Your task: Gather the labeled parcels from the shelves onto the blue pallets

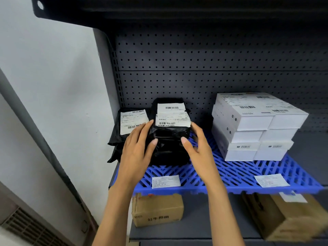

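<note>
A stack of black plastic-wrapped parcels point(169, 139) with white barcode labels stands on the blue pallet point(236, 173) on the shelf. My left hand point(138, 150) lies against the stack's left side, thumb on its front. My right hand point(197, 144) lies against the right side, thumb on the front. The fingers of both look fairly straight around the top parcel. A second pile of black labeled parcels point(127, 132) sits just to the left, partly behind my left hand. White labeled boxes point(255, 126) are stacked at the pallet's right.
Two paper slips point(166, 181) point(271, 180) lie on the pallet's front. Below, on the lower shelf, sit brown cartons point(157, 210) point(287, 217). A perforated grey back panel point(213, 68) and an upper shelf point(159, 9) close in the space. A white wall point(49, 86) stands to the left.
</note>
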Action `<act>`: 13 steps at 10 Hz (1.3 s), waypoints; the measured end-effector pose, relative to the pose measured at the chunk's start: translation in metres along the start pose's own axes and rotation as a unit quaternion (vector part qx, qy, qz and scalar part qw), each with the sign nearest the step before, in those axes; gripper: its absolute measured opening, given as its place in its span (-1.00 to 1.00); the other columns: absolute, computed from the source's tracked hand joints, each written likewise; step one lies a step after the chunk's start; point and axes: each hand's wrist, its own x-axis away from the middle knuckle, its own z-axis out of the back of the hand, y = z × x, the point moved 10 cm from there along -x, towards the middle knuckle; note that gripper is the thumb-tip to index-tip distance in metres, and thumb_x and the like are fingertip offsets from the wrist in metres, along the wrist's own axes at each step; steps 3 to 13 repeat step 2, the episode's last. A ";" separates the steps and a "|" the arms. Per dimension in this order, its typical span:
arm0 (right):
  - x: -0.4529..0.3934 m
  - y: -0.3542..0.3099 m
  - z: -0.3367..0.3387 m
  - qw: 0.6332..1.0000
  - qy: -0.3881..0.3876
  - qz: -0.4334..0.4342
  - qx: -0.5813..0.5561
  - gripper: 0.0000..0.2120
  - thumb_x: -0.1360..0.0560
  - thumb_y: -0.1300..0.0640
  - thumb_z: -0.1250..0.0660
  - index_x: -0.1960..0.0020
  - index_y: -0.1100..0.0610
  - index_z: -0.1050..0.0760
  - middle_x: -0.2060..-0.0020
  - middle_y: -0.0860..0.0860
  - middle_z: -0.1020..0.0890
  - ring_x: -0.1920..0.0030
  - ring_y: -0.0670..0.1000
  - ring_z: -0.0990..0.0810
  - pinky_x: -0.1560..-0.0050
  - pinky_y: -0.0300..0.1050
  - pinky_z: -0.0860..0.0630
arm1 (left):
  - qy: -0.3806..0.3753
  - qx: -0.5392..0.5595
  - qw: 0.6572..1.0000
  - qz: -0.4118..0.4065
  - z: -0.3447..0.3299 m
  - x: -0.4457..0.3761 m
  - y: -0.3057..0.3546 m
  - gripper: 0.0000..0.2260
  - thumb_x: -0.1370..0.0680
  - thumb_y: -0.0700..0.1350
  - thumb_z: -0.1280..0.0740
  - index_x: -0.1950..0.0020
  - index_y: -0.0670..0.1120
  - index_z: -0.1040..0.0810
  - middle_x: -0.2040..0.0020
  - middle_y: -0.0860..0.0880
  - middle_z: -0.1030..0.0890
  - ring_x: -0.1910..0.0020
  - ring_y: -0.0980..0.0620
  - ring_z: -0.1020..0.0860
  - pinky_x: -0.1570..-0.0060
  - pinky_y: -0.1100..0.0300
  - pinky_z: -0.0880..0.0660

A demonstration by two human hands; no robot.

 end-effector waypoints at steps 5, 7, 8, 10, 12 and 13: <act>0.028 -0.019 0.003 0.999 0.030 0.010 -0.003 -0.54 -0.66 0.00 -0.25 -0.54 -0.11 -0.27 -0.46 -0.23 -0.40 -0.45 -0.19 -0.37 -0.49 0.01 -0.36 | 0.054 0.033 0.998 -0.016 0.012 0.015 0.017 -0.56 -0.70 0.06 -0.16 -0.60 0.09 -0.27 -0.58 0.05 -0.30 -0.60 0.02 -0.20 -0.57 -0.11 -0.21; 0.028 -0.019 0.003 0.999 0.030 0.010 -0.003 -0.54 -0.66 0.00 -0.25 -0.54 -0.11 -0.27 -0.46 -0.23 -0.40 -0.45 -0.19 -0.37 -0.49 0.01 -0.36 | 0.054 0.033 0.998 -0.016 0.012 0.015 0.017 -0.56 -0.70 0.06 -0.16 -0.60 0.09 -0.27 -0.58 0.05 -0.30 -0.60 0.02 -0.20 -0.57 -0.11 -0.21; 0.028 -0.019 0.003 0.999 0.030 0.010 -0.003 -0.54 -0.66 0.00 -0.25 -0.54 -0.11 -0.27 -0.46 -0.23 -0.40 -0.45 -0.19 -0.37 -0.49 0.01 -0.36 | 0.054 0.033 0.998 -0.016 0.012 0.015 0.017 -0.56 -0.70 0.06 -0.16 -0.60 0.09 -0.27 -0.58 0.05 -0.30 -0.60 0.02 -0.20 -0.57 -0.11 -0.21; 0.028 -0.019 0.003 0.999 0.030 0.010 -0.003 -0.54 -0.66 0.00 -0.25 -0.54 -0.11 -0.27 -0.46 -0.23 -0.40 -0.45 -0.19 -0.37 -0.49 0.01 -0.36 | 0.054 0.033 0.998 -0.016 0.012 0.015 0.017 -0.56 -0.70 0.06 -0.16 -0.60 0.09 -0.27 -0.58 0.05 -0.30 -0.60 0.02 -0.20 -0.57 -0.11 -0.21; 0.028 -0.019 0.003 0.999 0.030 0.010 -0.003 -0.54 -0.66 0.00 -0.25 -0.54 -0.11 -0.27 -0.46 -0.23 -0.40 -0.45 -0.19 -0.37 -0.49 0.01 -0.36 | 0.054 0.033 0.998 -0.016 0.012 0.015 0.017 -0.56 -0.70 0.06 -0.16 -0.60 0.09 -0.27 -0.58 0.05 -0.30 -0.60 0.02 -0.20 -0.57 -0.11 -0.21; 0.028 -0.019 0.003 0.999 0.030 0.010 -0.003 -0.54 -0.66 0.00 -0.25 -0.54 -0.11 -0.27 -0.46 -0.23 -0.40 -0.45 -0.19 -0.37 -0.49 0.01 -0.36 | 0.054 0.033 0.998 -0.016 0.012 0.015 0.017 -0.56 -0.70 0.06 -0.16 -0.60 0.09 -0.27 -0.58 0.05 -0.30 -0.60 0.02 -0.20 -0.57 -0.11 -0.21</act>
